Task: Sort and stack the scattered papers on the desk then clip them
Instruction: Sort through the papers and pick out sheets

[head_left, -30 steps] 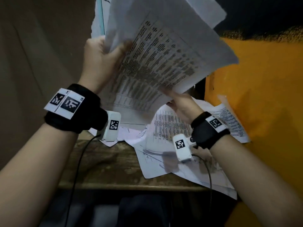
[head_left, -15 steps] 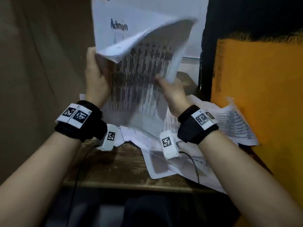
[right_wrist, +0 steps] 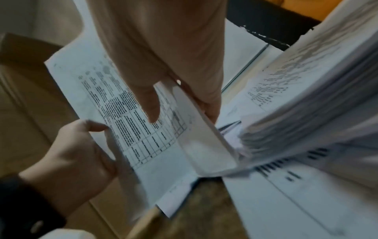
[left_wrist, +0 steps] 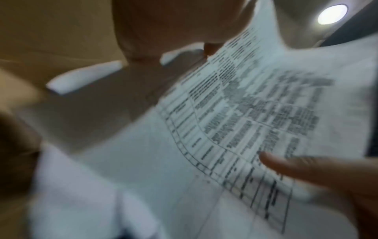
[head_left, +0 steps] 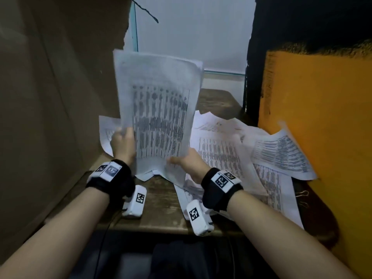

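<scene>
A stack of papers [head_left: 159, 117] stands nearly upright on the bench [head_left: 161, 206], its lower edge down on the bench top near the front left. The left hand [head_left: 122, 146] holds the stack's left edge and the right hand [head_left: 189, 164] its lower right corner. Behind the stack's left side, a sheet [head_left: 106, 131] lies against the cardboard panel [head_left: 50, 97] that walls the bench's left side. To the right of the stack, loose sheets [head_left: 221, 150] overlap one another across the bench top, reaching its front edge. The rightmost sheet [head_left: 281, 154] leans up against the wall [head_left: 322, 117] on the right. A whiteboard [head_left: 191, 31] stands behind the bench.
</scene>
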Demonstrator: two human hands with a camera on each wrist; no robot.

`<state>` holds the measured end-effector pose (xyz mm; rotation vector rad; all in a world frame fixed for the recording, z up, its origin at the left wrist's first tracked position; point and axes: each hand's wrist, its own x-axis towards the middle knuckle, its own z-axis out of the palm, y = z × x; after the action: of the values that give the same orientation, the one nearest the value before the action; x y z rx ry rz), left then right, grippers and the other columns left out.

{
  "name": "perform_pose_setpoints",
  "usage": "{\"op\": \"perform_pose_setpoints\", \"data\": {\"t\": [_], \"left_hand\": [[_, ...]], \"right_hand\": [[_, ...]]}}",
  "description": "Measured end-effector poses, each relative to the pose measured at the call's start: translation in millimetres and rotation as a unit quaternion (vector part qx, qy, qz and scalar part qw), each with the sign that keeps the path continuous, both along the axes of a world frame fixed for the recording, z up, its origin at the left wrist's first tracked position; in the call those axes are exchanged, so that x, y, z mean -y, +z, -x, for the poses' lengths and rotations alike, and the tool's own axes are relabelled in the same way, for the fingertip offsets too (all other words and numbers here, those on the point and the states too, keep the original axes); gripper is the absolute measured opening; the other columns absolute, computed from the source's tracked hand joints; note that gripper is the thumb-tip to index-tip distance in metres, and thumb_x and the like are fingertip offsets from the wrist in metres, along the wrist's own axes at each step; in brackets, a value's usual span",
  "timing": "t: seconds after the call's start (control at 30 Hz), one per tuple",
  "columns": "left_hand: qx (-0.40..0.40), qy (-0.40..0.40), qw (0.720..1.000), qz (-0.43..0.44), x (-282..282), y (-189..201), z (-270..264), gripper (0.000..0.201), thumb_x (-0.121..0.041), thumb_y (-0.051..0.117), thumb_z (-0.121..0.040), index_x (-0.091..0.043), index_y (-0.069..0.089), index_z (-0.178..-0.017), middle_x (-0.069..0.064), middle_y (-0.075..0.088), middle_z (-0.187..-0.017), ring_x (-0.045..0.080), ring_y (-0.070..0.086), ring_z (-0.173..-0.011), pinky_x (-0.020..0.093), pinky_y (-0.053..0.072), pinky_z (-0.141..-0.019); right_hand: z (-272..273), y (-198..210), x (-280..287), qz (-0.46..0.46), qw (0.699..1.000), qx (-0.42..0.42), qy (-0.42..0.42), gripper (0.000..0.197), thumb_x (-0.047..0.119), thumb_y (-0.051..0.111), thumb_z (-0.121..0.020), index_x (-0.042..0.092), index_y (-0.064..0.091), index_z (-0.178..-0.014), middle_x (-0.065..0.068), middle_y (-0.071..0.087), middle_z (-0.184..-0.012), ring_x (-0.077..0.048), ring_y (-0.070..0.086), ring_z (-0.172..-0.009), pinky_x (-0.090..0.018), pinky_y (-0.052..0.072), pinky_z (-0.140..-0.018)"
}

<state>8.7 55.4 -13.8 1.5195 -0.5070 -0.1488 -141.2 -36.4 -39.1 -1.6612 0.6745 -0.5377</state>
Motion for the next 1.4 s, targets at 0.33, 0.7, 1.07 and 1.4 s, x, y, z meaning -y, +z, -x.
{"op": "perform_pose_setpoints", "data": {"t": [0.33, 0.7, 1.07, 1.4], "left_hand": [[0.015, -0.227, 0.960, -0.165, 83, 15, 56, 0.021, 0.004, 0.036, -0.089, 0.000, 0.049, -0.106, 0.010, 0.052, -0.082, 0.026, 0.056, -0.071, 0.024, 0.036, -0.048], [0.122, -0.247, 0.849, -0.451, 121, -50, 90, 0.037, -0.005, 0.043, -0.093, 0.005, 0.049, -0.128, 0.025, 0.049, -0.134, 0.039, 0.051, -0.122, 0.040, 0.045, -0.101], [0.029, -0.131, 0.913, -0.385, 93, -31, -4, 0.056, -0.022, 0.058, -0.087, 0.005, 0.042, -0.133, 0.021, 0.049, -0.127, 0.038, 0.049, -0.118, 0.035, 0.047, -0.087], [-0.222, 0.021, 0.954, -0.201, 60, -45, -85, 0.093, -0.013, 0.068, -0.079, -0.014, 0.006, -0.148, 0.022, 0.039, -0.140, 0.034, 0.057, -0.112, 0.041, 0.053, -0.084]], "right_hand": [[94, 41, 98, 0.050, 0.982, -0.032, -0.182, 0.033, 0.009, 0.066, -0.090, 0.003, 0.061, -0.122, -0.007, 0.065, -0.123, -0.026, 0.063, -0.112, -0.038, 0.047, -0.098], [137, -4, 148, 0.078, 0.891, -0.414, -0.166, 0.030, 0.033, 0.072, -0.086, 0.007, 0.058, -0.091, -0.006, 0.054, -0.079, -0.018, 0.047, -0.063, -0.027, 0.035, -0.054], [137, -42, 173, 0.108, 0.873, -0.461, -0.120, 0.060, 0.032, 0.083, -0.068, 0.006, 0.063, -0.119, -0.012, 0.065, -0.120, -0.032, 0.060, -0.109, -0.044, 0.050, -0.097], [146, -53, 182, 0.125, 0.874, -0.459, -0.099, 0.068, 0.047, 0.082, -0.068, 0.009, 0.062, -0.120, -0.012, 0.065, -0.119, -0.030, 0.061, -0.107, -0.041, 0.050, -0.097]]}}
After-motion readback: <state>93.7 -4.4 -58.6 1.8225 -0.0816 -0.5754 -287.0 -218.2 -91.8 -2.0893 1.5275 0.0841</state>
